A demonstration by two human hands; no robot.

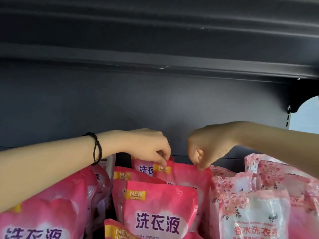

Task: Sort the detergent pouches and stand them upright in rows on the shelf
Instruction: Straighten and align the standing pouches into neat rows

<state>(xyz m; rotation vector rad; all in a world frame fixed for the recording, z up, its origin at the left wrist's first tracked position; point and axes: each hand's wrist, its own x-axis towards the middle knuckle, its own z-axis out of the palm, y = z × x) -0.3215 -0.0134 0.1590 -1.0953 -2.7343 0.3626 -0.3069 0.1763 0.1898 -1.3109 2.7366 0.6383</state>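
Both forearms bare, no sleeves. Left wrist w/ black braided cord bracelet (96, 149), two strands, small knot on top. Right wrist: nothing worn.

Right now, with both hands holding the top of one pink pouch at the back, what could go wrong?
1. The left hand and right hand pinch only the top corners of the held pouch, so it may slip or sag.
2. The front pouch stands close against it and could tip forward.
3. The floral pouches press against its right side and may get mixed into this row.
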